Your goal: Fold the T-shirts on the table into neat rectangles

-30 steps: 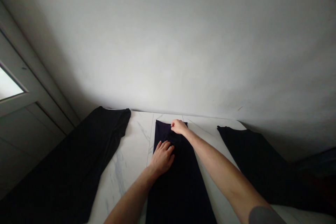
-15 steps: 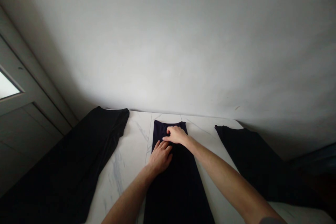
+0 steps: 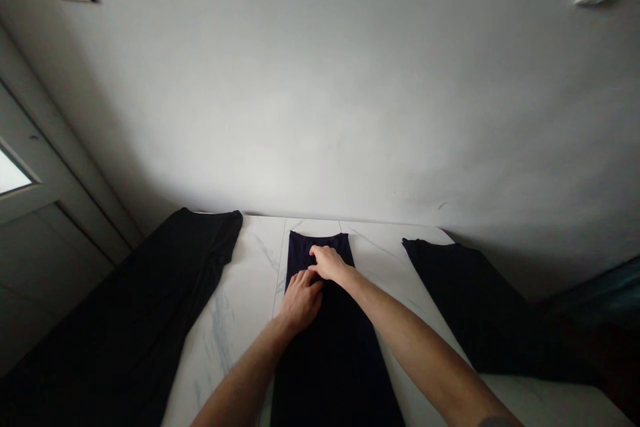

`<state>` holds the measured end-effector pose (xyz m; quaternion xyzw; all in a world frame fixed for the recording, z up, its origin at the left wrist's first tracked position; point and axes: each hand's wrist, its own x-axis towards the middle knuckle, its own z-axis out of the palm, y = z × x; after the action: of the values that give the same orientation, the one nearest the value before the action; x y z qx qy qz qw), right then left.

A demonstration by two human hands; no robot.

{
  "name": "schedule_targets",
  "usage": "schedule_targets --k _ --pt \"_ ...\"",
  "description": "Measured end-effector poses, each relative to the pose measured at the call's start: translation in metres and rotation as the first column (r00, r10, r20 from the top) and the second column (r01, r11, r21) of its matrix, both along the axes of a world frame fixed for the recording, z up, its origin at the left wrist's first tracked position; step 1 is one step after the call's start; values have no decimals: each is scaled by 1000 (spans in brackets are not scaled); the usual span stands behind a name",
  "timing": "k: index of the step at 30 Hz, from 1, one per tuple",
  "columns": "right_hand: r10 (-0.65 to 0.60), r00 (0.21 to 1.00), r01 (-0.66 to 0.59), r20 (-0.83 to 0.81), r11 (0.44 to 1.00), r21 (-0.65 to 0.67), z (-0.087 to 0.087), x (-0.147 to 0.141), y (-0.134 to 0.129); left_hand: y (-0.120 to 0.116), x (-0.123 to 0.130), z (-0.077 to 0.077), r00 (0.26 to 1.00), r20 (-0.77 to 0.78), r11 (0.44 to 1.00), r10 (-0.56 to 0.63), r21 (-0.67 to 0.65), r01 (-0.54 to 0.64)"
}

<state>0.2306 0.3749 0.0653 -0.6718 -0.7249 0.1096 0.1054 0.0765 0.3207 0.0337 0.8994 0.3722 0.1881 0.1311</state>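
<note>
White marble-patterned table (image 3: 250, 280) abuts a plain pale wall (image 3: 310, 113); a panelled door (image 3: 75, 230) is at the left. Flanking items: one black garment (image 3: 125, 293) along the left side, one dark garment (image 3: 480, 307) along the right. Both lie apart from the central garment (image 3: 340, 347), with tabletop visible between. Central garment: dark navy to black, long, laid lengthwise, narrow at the far end, wider toward the wearer; far edge slightly curved, surface gathered near the hands. Left hand (image 3: 303, 300): palm down on the cloth, fingers loosely bent. Right hand (image 3: 327, 263): partly curled, thumb and forefinger apart, adjacent to the left fingertips; grip on fabric cannot be determined.
</note>
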Motion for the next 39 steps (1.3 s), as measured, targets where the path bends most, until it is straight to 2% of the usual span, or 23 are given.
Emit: schedule_targets --k 4,7,10,12,14,16,18,20,22,26,29,32,35,39 --pt "-39 998 42 -40 996 74 -3 8 -5 0 -1 -1 1000 -2 1000 -5 -12 5" --pt "-166 977 183 -131 975 129 -9 39 -18 0 -2 -5 1000 17 1000 -8 -5 8" --pt "-379 882 412 -280 908 70 -19 83 -36 1 -3 -9 999 48 1000 -11 7 10" --pt "-488 821 519 -297 854 31 -26 108 -48 2 -3 -10 998 66 1000 -11 4 11" --pt "-525 804 572 -281 812 120 -29 119 -56 3 -2 -9 996 85 1000 -9 -8 10" --pt "-473 841 537 -261 789 300 -27 116 -59 5 -1 -8 994 108 1000 -5 -16 7" --pt "-358 913 408 -196 820 402 -20 100 -55 5 -1 -8 992 127 1000 12 -14 -10" --pt "-260 962 272 -81 904 330 -12 79 -45 4 -2 -9 990 136 1000 29 -11 -27" --pt "-223 975 215 21 957 193 -5 59 -31 4 -4 -10 988 149 999 33 -14 -31" --pt "-265 959 258 95 963 78 -2 40 -4 19 -5 -3 975 218 999 50 -2 -51" --pt "-294 949 293 111 956 22 -3 39 7 55 1 9 982 165 995 91 17 -95" --pt "-313 944 314 104 949 -2 -3 39 8 98 13 18 995 57 996 86 29 -88" --pt "-327 941 328 80 945 11 -1 36 4 126 23 14 999 -17 999 36 19 -36" --pt "-360 932 360 47 933 12 -1 38 0 132 20 -7 995 -99 1000 -7 19 9"
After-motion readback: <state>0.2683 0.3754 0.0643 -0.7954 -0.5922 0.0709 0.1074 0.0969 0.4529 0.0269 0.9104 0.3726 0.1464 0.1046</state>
